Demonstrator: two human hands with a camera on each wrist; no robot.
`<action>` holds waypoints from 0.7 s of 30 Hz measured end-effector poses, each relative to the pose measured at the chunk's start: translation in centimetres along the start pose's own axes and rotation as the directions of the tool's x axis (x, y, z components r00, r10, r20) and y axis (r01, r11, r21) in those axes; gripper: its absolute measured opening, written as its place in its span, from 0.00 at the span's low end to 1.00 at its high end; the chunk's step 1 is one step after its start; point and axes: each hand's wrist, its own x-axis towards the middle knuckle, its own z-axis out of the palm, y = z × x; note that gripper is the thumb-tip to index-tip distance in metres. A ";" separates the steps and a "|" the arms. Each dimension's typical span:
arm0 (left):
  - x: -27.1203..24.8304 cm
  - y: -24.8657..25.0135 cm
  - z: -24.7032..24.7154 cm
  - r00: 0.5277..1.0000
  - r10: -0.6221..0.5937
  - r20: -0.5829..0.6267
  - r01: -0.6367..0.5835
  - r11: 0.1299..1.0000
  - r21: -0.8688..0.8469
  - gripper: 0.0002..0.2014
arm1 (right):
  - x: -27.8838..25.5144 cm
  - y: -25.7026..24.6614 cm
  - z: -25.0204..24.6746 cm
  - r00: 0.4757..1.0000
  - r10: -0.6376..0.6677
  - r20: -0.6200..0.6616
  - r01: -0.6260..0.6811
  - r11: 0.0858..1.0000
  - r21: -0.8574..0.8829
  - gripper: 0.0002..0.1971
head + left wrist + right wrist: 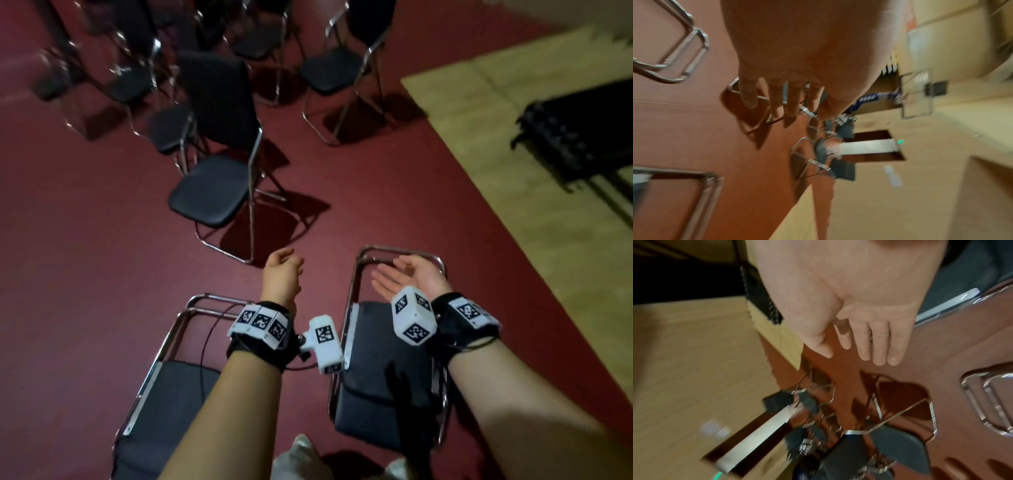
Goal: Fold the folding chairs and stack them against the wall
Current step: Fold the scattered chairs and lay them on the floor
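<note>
Chairs stand unfolded on the red floor ahead; two folded ones lie flat at the person's feet. Left hand hangs loosely curled, holding nothing; right hand is spread, palm up, over a folded frame.

Bare floor ahead; open chair stands beyond.

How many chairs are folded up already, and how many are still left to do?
Two black-padded chrome folding chairs look folded: one beneath the left arm, one beneath the right. Whether they lean on a wall is out of view. Nothing is in hand: the left hand and right hand are open and empty. Left: the nearest unfolded black chair and several more behind it on the red floor.
</note>
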 end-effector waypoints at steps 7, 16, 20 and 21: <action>4.3 8.1 -4.6 0.994 0.059 -0.091 -0.074 0.983 -0.168 0.14 | 0.6 -4.0 11.8 0.983 -0.081 0.164 0.097 0.991 -0.093 0.05; 19.2 19.2 -11.1 0.991 0.096 -0.095 -0.117 0.958 -0.263 0.13 | 8.2 -5.4 29.8 0.977 -0.076 0.199 0.118 0.971 -0.207 0.02; 25.8 25.5 -15.7 0.985 0.127 -0.113 -0.151 0.960 -0.237 0.10 | 11.1 -5.9 38.8 0.975 -0.083 0.207 0.133 0.962 -0.237 0.01; 27.0 26.7 -16.6 0.982 0.144 -0.125 -0.170 0.957 -0.236 0.10 | 11.4 -6.0 40.5 0.972 -0.087 0.217 0.139 0.961 -0.240 0.01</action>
